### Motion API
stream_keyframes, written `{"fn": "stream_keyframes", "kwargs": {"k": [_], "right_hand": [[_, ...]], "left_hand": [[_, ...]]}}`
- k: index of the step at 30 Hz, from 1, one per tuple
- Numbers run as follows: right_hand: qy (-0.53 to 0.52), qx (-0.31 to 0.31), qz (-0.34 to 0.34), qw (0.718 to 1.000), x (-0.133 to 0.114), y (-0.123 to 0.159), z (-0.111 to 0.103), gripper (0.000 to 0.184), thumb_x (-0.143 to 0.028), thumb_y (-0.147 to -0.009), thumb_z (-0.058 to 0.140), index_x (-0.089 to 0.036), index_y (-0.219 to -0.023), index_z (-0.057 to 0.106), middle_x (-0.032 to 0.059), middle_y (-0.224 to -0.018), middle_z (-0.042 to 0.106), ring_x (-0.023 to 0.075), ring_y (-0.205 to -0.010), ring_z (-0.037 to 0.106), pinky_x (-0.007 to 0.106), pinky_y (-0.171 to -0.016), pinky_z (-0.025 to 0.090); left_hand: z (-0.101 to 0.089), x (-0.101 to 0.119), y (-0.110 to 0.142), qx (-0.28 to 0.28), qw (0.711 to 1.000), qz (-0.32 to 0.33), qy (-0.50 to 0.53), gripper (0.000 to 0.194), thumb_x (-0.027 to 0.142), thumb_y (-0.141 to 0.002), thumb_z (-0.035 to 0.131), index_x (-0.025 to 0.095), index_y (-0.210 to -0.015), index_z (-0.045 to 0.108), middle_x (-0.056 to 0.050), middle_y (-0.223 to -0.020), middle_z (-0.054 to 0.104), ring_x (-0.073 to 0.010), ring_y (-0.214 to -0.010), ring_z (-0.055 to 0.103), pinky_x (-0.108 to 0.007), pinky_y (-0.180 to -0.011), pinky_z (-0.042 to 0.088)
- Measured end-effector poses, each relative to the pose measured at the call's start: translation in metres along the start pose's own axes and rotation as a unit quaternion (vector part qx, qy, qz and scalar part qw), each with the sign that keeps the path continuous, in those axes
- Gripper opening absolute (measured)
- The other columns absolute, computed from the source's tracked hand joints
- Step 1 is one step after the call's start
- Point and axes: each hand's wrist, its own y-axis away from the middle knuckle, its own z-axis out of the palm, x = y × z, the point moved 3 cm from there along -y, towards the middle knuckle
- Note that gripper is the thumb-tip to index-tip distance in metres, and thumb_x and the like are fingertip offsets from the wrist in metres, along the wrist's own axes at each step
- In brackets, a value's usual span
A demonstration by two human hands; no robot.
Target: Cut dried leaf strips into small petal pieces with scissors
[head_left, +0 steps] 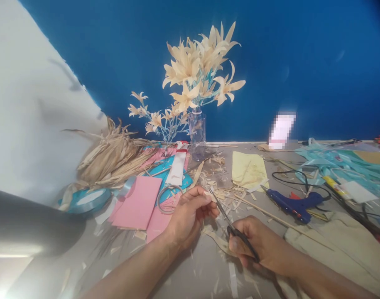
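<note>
My left hand (190,214) is closed in a pinch on a small pale strip of dried husk (211,195) just above the grey table. My right hand (252,243) grips black-handled scissors (231,224), whose blades point up and left and meet the strip beside my left fingertips. A longer husk piece (216,241) lies on the table under and between my hands. Husk scraps are scattered all around them.
A clear vase (197,135) of cream husk flowers stands by the blue wall. Dried husks (111,158), pink paper (136,207), blue ribbon roll (87,199) lie left. A blue glue gun (294,203) with cord, yellow paper (248,170), teal ribbons (342,166) and cloth (339,245) lie right.
</note>
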Motion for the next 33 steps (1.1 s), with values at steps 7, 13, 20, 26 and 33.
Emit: {"fn": "stream_keyframes", "kwargs": {"k": [7,13,20,26,33], "right_hand": [[-0.006,0.004,0.021,1.0,0.01,-0.001,-0.002,0.056,-0.063,-0.073,0.066,-0.016,-0.047,0.051,-0.0043,-0.035,0.039,0.0045,-0.031,0.029,0.02,-0.034,0.017],[-0.048,0.1,-0.022,0.994,-0.011,0.0,-0.006,0.046,-0.057,-0.066,0.074,-0.016,-0.059,0.056,-0.0016,-0.048,0.052,0.0076,-0.042,0.038,0.021,-0.041,0.029],[-0.089,0.204,-0.087,0.971,-0.017,0.003,-0.018,0.031,-0.037,-0.067,0.078,-0.017,-0.082,0.06,-0.0033,-0.067,0.057,0.0104,-0.057,0.048,0.021,-0.052,0.04],[-0.086,0.214,-0.07,0.97,-0.012,0.0,-0.015,0.03,-0.034,-0.064,0.08,-0.018,-0.07,0.055,-0.0043,-0.055,0.053,0.0106,-0.051,0.048,0.021,-0.048,0.038],[-0.068,0.204,-0.072,0.974,-0.022,0.003,-0.009,0.025,-0.03,-0.062,0.075,-0.019,-0.068,0.053,-0.0033,-0.053,0.056,0.0127,-0.049,0.053,0.023,-0.049,0.044]], "left_hand": [[-0.002,-0.001,-0.002,-0.01,1.0,-0.007,0.009,0.012,0.014,-0.072,0.066,0.017,-0.069,0.055,-0.002,-0.062,0.065,-0.0145,-0.055,0.063,-0.025,-0.059,0.047],[-0.003,-0.003,-0.002,-0.014,0.999,-0.004,-0.048,0.013,0.018,-0.07,0.071,0.016,-0.069,0.058,-0.001,-0.062,0.064,-0.0124,-0.055,0.059,-0.024,-0.057,0.044],[0.001,-0.016,0.003,-0.064,0.98,-0.002,-0.189,0.014,0.024,-0.073,0.073,0.015,-0.069,0.063,0.001,-0.057,0.059,-0.0093,-0.053,0.052,-0.023,-0.058,0.04],[0.007,-0.026,0.006,-0.102,0.983,-0.066,-0.135,0.016,0.026,-0.07,0.073,0.014,-0.075,0.063,-0.002,-0.065,0.063,-0.0113,-0.054,0.055,-0.025,-0.056,0.043],[0.011,-0.032,0.006,-0.119,0.984,-0.104,-0.081,0.017,0.023,-0.069,0.073,0.014,-0.069,0.059,0.0,-0.056,0.057,-0.0092,-0.047,0.049,-0.022,-0.051,0.037]]}}
